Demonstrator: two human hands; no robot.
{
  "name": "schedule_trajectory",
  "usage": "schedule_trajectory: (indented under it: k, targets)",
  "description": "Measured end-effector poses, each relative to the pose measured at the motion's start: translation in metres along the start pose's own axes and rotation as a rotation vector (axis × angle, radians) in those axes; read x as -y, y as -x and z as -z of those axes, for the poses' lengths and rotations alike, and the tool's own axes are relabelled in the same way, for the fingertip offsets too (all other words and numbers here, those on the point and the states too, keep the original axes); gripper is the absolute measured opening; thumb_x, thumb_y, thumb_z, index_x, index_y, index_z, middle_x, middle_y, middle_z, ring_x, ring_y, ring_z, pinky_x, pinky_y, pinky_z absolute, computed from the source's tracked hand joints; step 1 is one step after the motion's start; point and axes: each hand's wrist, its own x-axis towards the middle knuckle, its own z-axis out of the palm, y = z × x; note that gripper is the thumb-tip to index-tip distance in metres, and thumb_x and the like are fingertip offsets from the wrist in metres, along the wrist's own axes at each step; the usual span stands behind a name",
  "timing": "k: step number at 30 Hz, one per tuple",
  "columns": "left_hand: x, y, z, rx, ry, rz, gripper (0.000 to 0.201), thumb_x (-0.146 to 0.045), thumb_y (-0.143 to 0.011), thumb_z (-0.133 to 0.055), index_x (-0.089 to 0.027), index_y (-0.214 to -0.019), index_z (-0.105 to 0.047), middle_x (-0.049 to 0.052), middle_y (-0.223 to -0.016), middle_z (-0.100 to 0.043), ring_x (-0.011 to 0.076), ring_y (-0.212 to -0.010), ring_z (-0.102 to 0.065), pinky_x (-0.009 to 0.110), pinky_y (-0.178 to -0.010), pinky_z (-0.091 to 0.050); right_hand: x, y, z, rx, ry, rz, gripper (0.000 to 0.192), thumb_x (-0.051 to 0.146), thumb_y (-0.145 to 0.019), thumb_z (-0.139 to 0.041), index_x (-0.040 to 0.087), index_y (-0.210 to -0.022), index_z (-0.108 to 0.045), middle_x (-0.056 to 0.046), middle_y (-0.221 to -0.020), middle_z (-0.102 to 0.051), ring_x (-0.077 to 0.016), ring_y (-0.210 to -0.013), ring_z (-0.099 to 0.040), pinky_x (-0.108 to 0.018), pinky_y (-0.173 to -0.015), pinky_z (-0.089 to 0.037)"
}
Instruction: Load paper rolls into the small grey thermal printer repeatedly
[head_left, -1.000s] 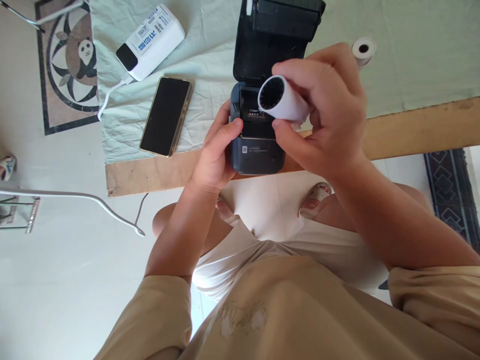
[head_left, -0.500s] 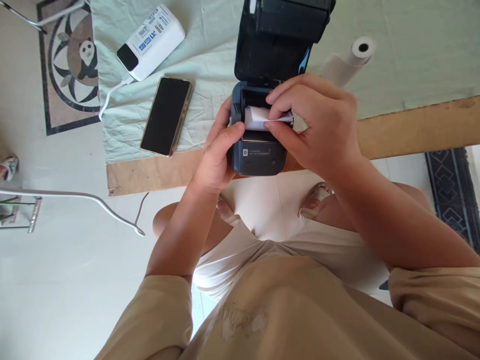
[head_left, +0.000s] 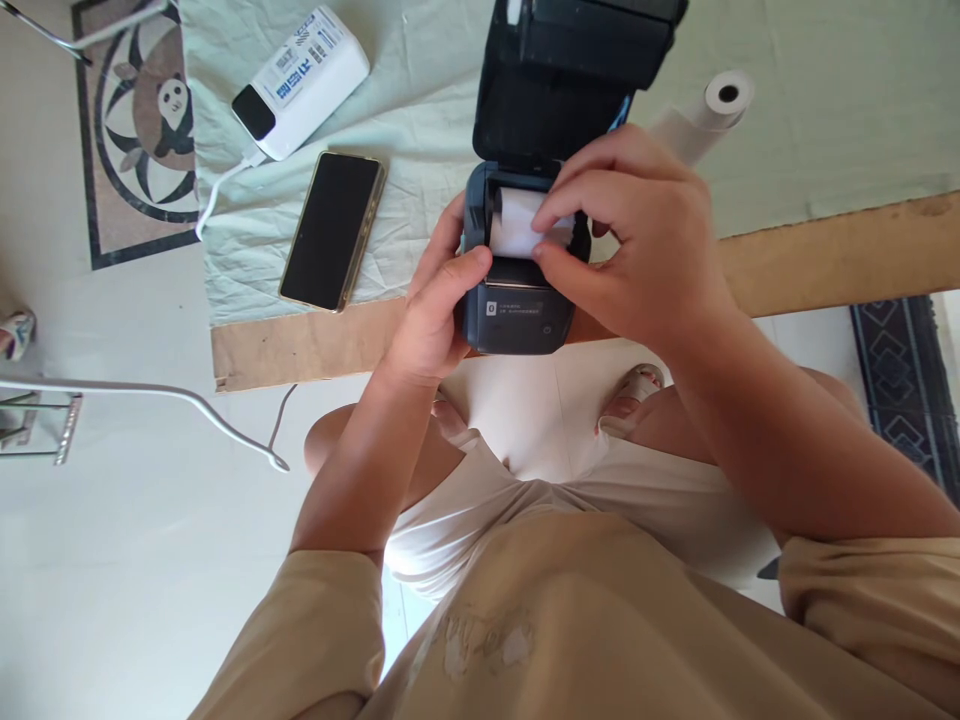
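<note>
A dark grey label printer stands at the near edge of the wooden table, its black lid swung up and open. A white paper roll lies in the printer's open bay. My right hand reaches over the bay, with thumb and fingertips pinched on the roll. My left hand grips the printer's left side, thumb on its front edge.
A black phone lies face up on the pale green cloth. A white power bank with a white cable sits behind it. Another paper roll lies right of the printer. The wooden table edge runs along the front.
My right hand has brought the paper roll down from above the printer and set it into the open bay. My left hand stays on the printer's side.
</note>
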Motion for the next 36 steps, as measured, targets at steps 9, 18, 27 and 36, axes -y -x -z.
schedule_trajectory:
  k: [9, 18, 27, 36]
  targets:
    - [-0.003, 0.0, -0.005, 0.04, -0.004, 0.009, 0.023, -0.039, -0.098, -0.066, -0.027, -0.118, -0.067, 0.002, -0.114, -0.074, 0.0257, -0.138, -0.062, 0.03, -0.107, -0.056, 0.006, -0.005, 0.006, 0.132, 0.075, -0.173, 0.034, 0.02, -0.076, -0.069, 0.031, -0.109, -0.07, 0.003, -0.104, -0.08, -0.0171, -0.07, -0.062, -0.037, -0.072, -0.049]
    - [0.0, 0.0, -0.003, 0.029, -0.004, -0.02, 0.018, -0.044, -0.098, -0.065, -0.028, -0.103, -0.072, 0.001, -0.095, -0.07, 0.0254, -0.12, -0.068, 0.029, -0.096, -0.056, 0.021, 0.006, 0.008, -0.01, 0.066, 0.116, 0.014, 0.019, -0.085, -0.054, 0.025, -0.082, -0.067, 0.002, -0.078, -0.072, -0.0136, -0.069, -0.061, -0.03, -0.062, -0.039]
    - [0.001, 0.002, 0.003, -0.013, -0.09, -0.009, 0.02, -0.022, -0.083, -0.079, -0.024, -0.097, -0.065, 0.0, -0.094, -0.066, 0.0173, -0.094, -0.07, 0.024, -0.075, -0.051, 0.027, 0.014, 0.006, 0.133, 0.01, 0.207, 0.017, 0.024, -0.094, -0.051, 0.027, -0.085, -0.065, 0.003, -0.089, -0.074, -0.0146, -0.079, -0.065, -0.032, -0.062, -0.044]
    - [0.0, 0.004, 0.004, -0.029, -0.11, 0.041, 0.054, -0.027, -0.073, -0.089, -0.03, -0.121, -0.065, 0.003, -0.108, -0.072, 0.0328, -0.112, -0.066, 0.038, -0.088, -0.053, 0.0, 0.001, 0.014, -0.312, -0.213, 0.006, 0.036, 0.029, -0.094, -0.055, 0.037, -0.128, -0.063, 0.0, -0.139, -0.06, -0.024, -0.139, -0.056, -0.026, -0.057, -0.044]
